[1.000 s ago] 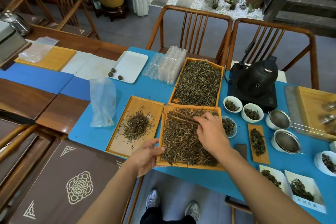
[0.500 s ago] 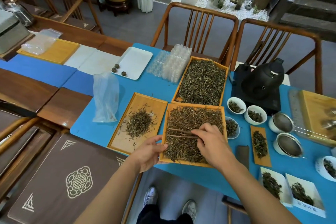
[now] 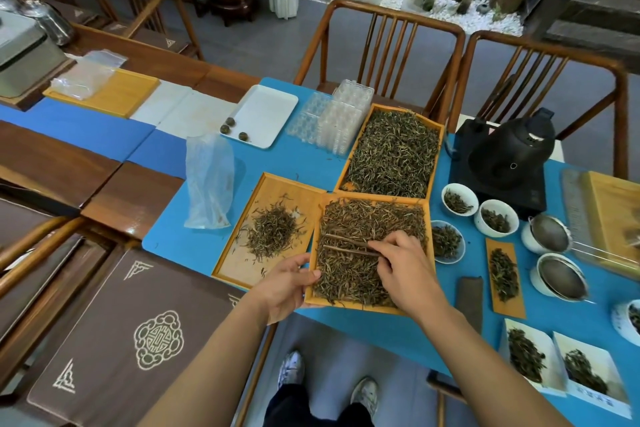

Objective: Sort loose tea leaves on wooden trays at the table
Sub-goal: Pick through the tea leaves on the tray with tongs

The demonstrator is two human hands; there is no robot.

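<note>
— Wooden trays, three of them on the blue table (image 3: 304,163): the far tray (image 3: 393,152) heaped full, the left tray (image 3: 268,229) with one small pile, the near tray (image 3: 372,253) covered edge to edge and overhanging the table's near edge. How would they handle?

— Stiff and light, I judge; take one by its raised rim. The left hand (image 3: 285,284) does just that, thumb on top of the near tray's left rim, fingers curled beneath.

— And the tea leaves (image 3: 356,229) themselves?

— Dry, wiry, brittle and almost weightless, by the look. Bare fingers would crush or scatter them, so wooden tongs (image 3: 346,244) suit better.

— Where are they relative to the fingers?

— The right hand (image 3: 403,265) hovers over the near tray's right half, fingertips pinched on the tongs' right end. The tongs' tips reach left across the leaves, slightly apart; whether any leaf sits between them, I cannot tell.
</note>
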